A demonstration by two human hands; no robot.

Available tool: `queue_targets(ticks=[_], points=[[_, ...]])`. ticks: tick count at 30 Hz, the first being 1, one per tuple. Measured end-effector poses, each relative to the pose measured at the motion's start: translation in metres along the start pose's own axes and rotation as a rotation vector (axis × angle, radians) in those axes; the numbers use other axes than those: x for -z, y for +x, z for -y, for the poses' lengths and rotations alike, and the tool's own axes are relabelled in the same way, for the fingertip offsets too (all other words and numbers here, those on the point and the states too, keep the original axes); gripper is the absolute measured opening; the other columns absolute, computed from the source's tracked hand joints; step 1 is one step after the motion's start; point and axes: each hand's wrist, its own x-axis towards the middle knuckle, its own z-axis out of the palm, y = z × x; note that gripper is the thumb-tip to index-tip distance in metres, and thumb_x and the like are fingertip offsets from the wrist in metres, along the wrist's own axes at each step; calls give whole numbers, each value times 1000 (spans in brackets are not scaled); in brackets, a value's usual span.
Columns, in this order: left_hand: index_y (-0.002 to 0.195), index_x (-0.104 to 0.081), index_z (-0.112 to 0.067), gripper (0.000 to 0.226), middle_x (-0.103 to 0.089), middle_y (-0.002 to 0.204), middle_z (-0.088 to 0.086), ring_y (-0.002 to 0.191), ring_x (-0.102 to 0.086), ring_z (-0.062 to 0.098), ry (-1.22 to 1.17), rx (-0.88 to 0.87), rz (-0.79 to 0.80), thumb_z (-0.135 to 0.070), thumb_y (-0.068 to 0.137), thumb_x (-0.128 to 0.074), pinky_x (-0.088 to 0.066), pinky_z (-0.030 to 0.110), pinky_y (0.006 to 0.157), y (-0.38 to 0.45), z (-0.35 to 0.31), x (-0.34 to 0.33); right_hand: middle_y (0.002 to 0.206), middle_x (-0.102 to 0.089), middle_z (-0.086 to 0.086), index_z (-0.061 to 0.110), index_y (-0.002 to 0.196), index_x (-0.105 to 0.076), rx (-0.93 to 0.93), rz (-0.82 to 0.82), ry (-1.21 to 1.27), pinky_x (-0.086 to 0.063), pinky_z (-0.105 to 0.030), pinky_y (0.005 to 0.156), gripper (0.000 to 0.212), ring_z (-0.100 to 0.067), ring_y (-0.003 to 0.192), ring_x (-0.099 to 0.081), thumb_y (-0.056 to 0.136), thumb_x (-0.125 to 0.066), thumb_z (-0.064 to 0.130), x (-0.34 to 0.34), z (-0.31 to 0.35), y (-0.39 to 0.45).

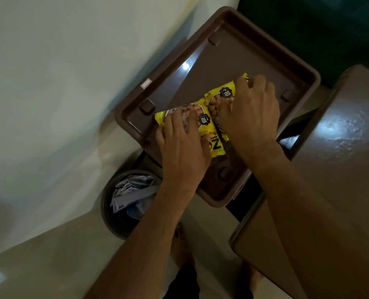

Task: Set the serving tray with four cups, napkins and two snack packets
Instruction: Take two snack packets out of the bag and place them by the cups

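A brown rectangular serving tray [222,55] lies at the centre of the head view. Two yellow snack packets rest side by side on its near half. My left hand [183,145] lies flat on the left snack packet [203,117], fingers spread over it. My right hand [250,113] presses on the right snack packet [224,91], covering most of it. No cups or napkins are in view.
A round dark bin [123,201] with crumpled paper stands below the tray on the left. A glossy brown tabletop [334,169] sits to the right. A pale wall fills the left side. Bare feet [181,249] show on the light floor below.
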Motion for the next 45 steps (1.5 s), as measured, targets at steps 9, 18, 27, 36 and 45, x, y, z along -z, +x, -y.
queue_targets(ticks=[9, 18, 27, 36, 45], points=[[157, -35, -17, 70, -44, 155, 14, 141, -42, 31, 115, 74, -14, -56, 101, -49, -37, 48, 104, 9, -7, 2, 152, -41, -17, 20, 145, -53, 49, 263, 93, -43, -59, 109, 60, -38, 142, -38, 88, -71, 12, -7, -24, 1], [144, -52, -9, 49, -56, 141, 8, 134, -48, 23, -238, 23, -78, -21, 98, -62, -39, 35, 112, 20, -40, 18, 144, -48, -18, 16, 148, -50, -171, 121, 264, -43, -42, 104, 54, -38, 131, -48, 97, -65, 25, -5, -36, -1], [116, -67, -4, 29, -73, 114, 13, 109, -67, 33, -659, 351, 213, -21, 93, -69, -56, 49, 92, 57, -56, 21, 103, -65, 2, 5, 128, -56, -307, 21, 511, -39, -22, 76, 47, -18, 99, -63, 89, -75, 23, -6, -42, 5], [111, -66, -7, 22, -74, 108, 13, 104, -69, 28, -1046, 288, 97, -26, 105, -58, -56, 55, 95, 47, -52, 25, 85, -64, 3, 12, 93, -61, -431, -45, 837, -48, -27, 67, 24, -11, 78, -61, 106, -55, 31, -6, -46, 7], [124, -61, -18, 28, -64, 88, -13, 87, -69, 20, -857, 109, -124, -40, 109, -50, -61, 55, 73, 35, -53, 15, 71, -51, 11, 13, 87, -56, -472, -215, 927, -37, -11, 54, 22, 6, 57, -48, 107, -49, 16, -4, -44, 8]])
